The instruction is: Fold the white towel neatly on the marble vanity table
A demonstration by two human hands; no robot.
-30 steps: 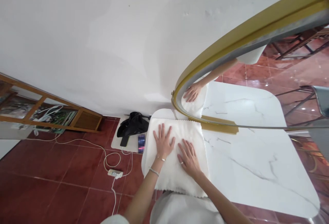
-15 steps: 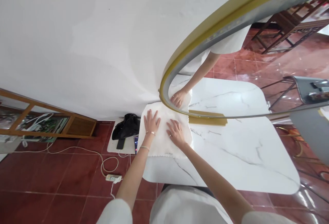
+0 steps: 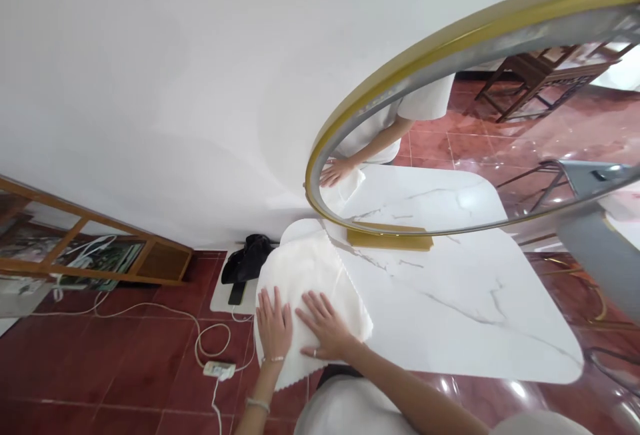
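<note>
Over at the left end of the white marbled table, a white cloth with a zigzag edge is lying spread out, and its lower corner is poking past the near side of the tabletop. Both hands are pressing on it, palms down. The left hand is resting near the cloth's left edge, fingers straight and pointing toward the wall, not gripping anything. The right hand is lying just beside it, closer to the table's middle, fingers loose and fanned out, so no pinch or fist going on there either.

At the table's wall side, a big round mirror with a gold rim is standing above a gold base, and it's reflecting a hand on the cloth. Left of the table, a black bag is slumping next to a dark phone. Farther left, a white power strip is sitting on the red tile floor, and a wooden shelf unit is standing against the wall.
</note>
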